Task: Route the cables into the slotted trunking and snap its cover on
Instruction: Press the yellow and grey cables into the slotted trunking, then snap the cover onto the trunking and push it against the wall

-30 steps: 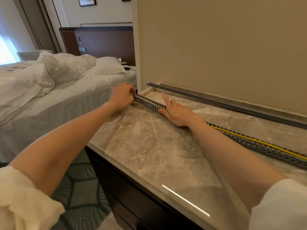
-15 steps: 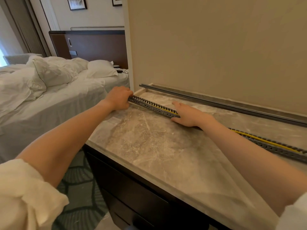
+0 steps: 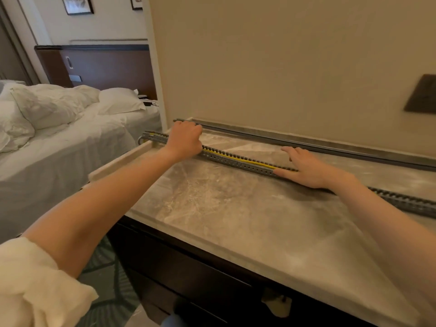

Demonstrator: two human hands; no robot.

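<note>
Location: hotel-style bedroom. Indicators: unmade bed (image 3: 70, 128) with white pillows (image 3: 120, 101), padded headboard (image 3: 106, 67) (wall-mounted), framed pictures (image 3: 77, 4), marble-topped dresser (image 3: 236, 208).

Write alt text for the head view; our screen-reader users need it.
A person's left hand is curled over the grey slotted trunking on a marble countertop while the right hand rests flat on it, a yellow cable inside. The cover lies by the wall.

1 slotted trunking (image 3: 238, 161), 1 cover (image 3: 295, 140), 1 yellow cable (image 3: 245, 160), 2 hands.
</note>
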